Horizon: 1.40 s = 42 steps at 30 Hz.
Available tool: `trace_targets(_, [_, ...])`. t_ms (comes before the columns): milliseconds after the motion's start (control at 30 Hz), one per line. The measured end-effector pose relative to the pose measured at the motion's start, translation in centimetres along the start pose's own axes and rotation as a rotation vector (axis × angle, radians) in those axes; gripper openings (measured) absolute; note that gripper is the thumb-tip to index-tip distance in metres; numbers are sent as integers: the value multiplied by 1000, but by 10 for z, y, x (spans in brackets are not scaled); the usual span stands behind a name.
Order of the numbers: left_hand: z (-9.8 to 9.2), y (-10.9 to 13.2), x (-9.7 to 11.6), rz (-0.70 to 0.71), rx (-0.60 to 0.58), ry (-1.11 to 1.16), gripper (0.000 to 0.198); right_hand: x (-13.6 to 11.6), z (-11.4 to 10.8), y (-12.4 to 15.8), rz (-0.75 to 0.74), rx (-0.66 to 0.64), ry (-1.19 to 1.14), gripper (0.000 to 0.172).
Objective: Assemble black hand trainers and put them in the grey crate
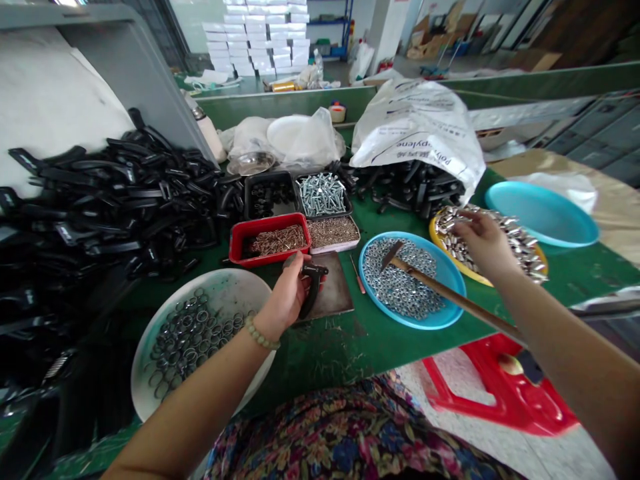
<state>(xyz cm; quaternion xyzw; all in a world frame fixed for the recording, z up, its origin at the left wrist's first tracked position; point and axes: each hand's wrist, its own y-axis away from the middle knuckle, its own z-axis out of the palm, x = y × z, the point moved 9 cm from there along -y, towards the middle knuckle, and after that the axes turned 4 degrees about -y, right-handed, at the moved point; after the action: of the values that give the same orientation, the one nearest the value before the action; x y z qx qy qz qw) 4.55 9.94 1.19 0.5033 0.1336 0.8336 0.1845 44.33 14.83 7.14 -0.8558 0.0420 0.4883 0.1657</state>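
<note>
A teal plastic plate (pixel 543 213) lies right of the white polypropylene sack (pixel 417 127), crumpled plastic bags (pixel 320 143) left of it.

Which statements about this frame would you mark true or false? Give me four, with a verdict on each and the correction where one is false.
1. The left hand holds a black handle piece above a brown square board. True.
2. The right hand grips the wooden-handled hammer. False: the hammer lies across the blue plate of nuts, and the right hand is at the silver metal parts on the yellow plate.
3. The white plate holds metal rings. True.
4. The red tray holds silver bolts. False: it holds copper-coloured pieces; the silver bolts are in the dark tray behind it.
</note>
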Motion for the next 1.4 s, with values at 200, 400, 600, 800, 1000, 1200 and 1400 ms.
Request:
trace_targets(200, [4, 10, 22, 374, 19, -521, 54, -105, 160, 80, 87, -439, -535, 27])
trace_targets(400, [-1, 31, 40, 583, 47, -788, 58, -139, 221, 107, 149, -581, -751, 18])
trace_targets(600, [-2, 38, 47, 657, 22, -766, 68, -154, 231, 107, 125, -588, -733, 18])
trace_targets(800, [-9, 32, 46, 636, 26, -731, 68, -152, 239, 108, 116, -578, -730, 19])
trace_targets(1000, [-11, 26, 44, 618, 16, -761, 55, -147, 233, 106, 27, -594, -573, 17])
trace_targets(1200, [12, 3, 35, 387, -216, -943, 29, -203, 219, 102, -628, -811, -34, 18])
trace_targets(1400, [9, 8, 62, 318, -195, -1002, 24, -77, 151, -66, -164, -174, 730, 38])
